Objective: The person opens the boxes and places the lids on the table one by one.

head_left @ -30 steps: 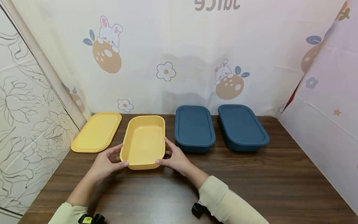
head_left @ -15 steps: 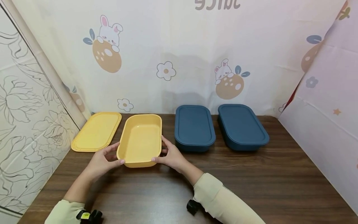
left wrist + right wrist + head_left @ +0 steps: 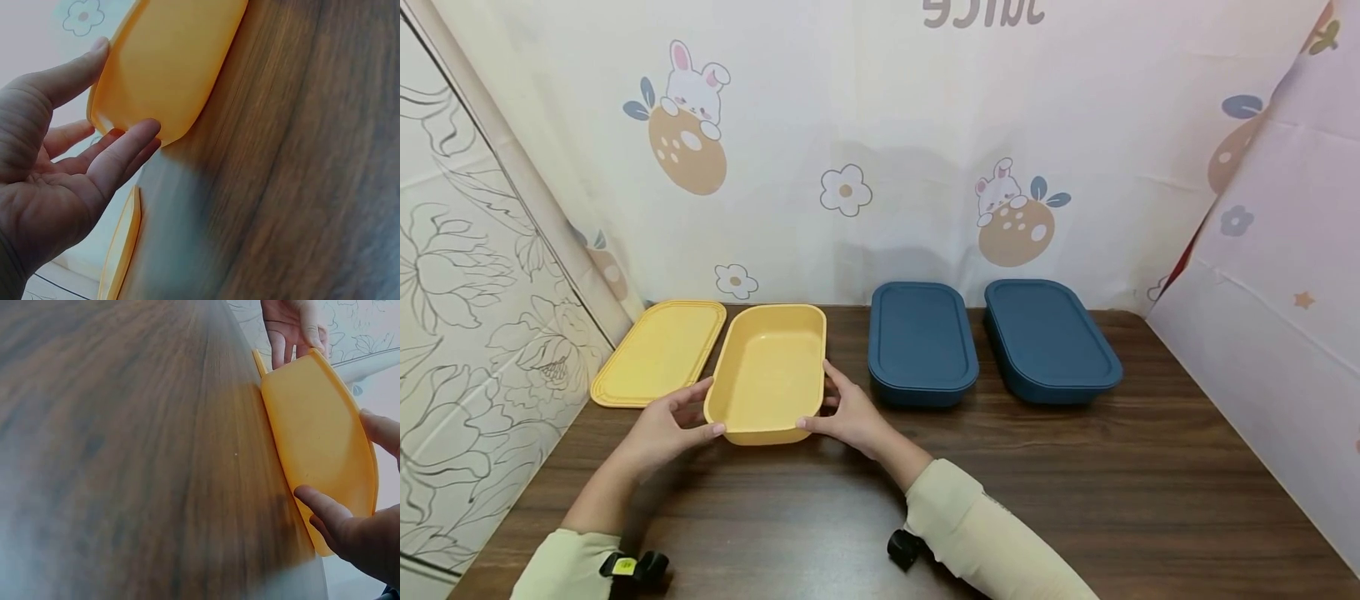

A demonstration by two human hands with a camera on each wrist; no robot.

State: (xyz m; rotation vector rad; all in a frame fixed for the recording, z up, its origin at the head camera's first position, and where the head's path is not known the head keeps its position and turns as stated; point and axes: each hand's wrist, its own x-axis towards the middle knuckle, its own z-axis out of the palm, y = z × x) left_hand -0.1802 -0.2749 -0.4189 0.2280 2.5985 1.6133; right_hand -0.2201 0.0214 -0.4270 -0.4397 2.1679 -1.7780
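Between fingers (image 3: 125, 148), a yellow container (image 3: 767, 371) (open-topped)

So the table (image 3: 775, 517) is dark brown with streaky wood grain, kinda shiny near the front where light bounces off it, and the far right corner's rounded. Along the back, left to right: a yellow lid (image 3: 658, 354) lying flat, then an open yellow tub (image 3: 767, 375) just beside it, though I can't tell if its base is fully down. Past a gap, two closed blue boxes (image 3: 922, 337) sit side by side, the right one slightly angled.
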